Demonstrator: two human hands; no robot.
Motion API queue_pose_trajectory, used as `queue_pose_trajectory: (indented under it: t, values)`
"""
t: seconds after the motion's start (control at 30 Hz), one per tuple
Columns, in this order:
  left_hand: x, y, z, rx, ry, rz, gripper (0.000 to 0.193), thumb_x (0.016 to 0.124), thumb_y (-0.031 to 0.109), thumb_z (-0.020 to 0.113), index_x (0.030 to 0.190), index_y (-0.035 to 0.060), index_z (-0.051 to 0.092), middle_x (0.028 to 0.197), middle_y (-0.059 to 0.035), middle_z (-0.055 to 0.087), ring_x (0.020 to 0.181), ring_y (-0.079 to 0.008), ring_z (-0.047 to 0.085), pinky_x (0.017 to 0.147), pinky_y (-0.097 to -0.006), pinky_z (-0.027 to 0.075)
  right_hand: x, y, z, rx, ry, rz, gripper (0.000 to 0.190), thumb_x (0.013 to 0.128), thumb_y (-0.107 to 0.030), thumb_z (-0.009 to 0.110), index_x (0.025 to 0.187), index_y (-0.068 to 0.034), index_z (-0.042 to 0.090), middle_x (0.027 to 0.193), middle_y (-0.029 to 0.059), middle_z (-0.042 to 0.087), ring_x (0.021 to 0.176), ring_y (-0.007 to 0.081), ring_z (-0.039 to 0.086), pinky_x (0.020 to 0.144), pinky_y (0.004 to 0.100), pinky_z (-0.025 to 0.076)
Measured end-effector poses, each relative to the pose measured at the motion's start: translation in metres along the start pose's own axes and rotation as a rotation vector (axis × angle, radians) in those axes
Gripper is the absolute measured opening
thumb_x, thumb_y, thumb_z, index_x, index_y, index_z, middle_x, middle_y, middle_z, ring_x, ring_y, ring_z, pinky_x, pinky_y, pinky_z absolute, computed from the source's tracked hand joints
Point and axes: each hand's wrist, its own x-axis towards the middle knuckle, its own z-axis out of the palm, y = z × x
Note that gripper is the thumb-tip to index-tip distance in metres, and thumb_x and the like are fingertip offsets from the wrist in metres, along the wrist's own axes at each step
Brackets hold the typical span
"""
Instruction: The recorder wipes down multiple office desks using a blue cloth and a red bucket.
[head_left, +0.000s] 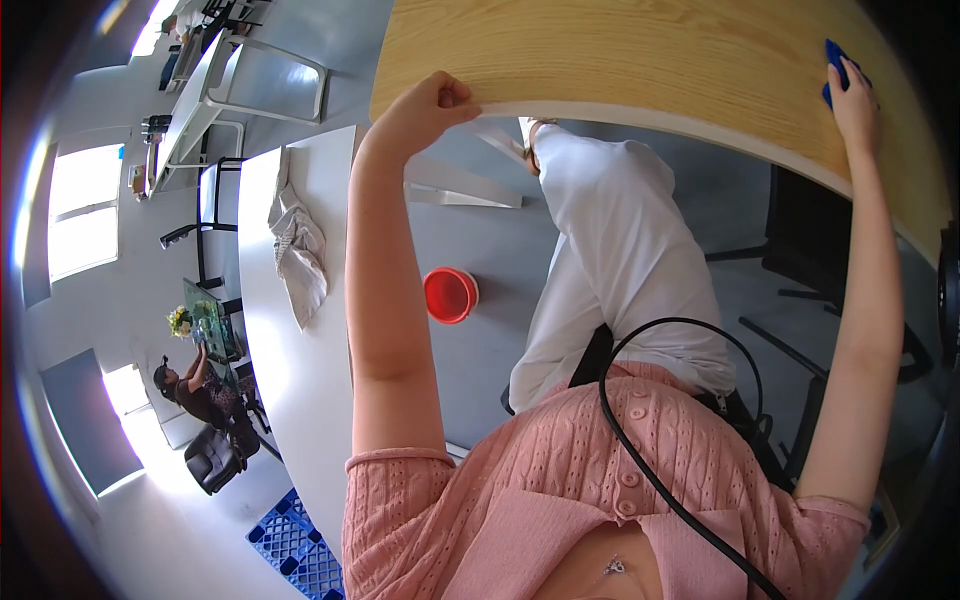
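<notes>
A wood-grain tabletop (600, 52) with a pale edge curves across the top of the view. Near its right end, my right hand (856, 105) holds a blue cloth (834, 56) down against the surface. Part of the cloth is hidden beneath my fingers. At the left end, my left hand (429, 112) rests on the table's near edge, fingers curled and thumb along the rim. I see nothing held in it.
A white table (315, 375) with a crumpled pale cloth (300, 247) stands at my left. On the floor sits a red bucket (450, 295). A black cable (611, 397) loops across my front. Dark chairs (806, 225) stand at right. Further off, a person (196, 390) sits at a glass table.
</notes>
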Motion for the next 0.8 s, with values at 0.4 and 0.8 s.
queue_pose_trajectory:
  t: [0.4,0.8]
  values:
    - [0.003,-0.002,0.0,-0.052,-0.012,0.034,0.022,0.077,0.019,0.068,0.089,0.0041,0.057,0.07,0.0045,0.045,0.064,-0.0055,0.04,0.056,-0.0199,0.035,0.002,0.005,-0.001,-0.023,0.005,-0.008,0.052,0.087,-0.049,0.039,0.125,-0.015,0.049,0.126,0.0095,0.05,0.114,0.0294,0.048,0.094,0.0381,0.039]
    - [0.005,0.001,-0.001,-0.025,-0.012,-0.01,0.032,0.073,0.026,0.072,0.089,0.0026,0.057,0.073,-0.0006,0.053,0.066,-0.0113,0.05,0.06,-0.0236,0.042,0.002,0.006,0.003,-0.007,-0.016,0.011,0.051,0.088,-0.049,0.038,0.126,-0.018,0.047,0.128,0.0093,0.048,0.114,0.0295,0.048,0.095,0.0388,0.039]
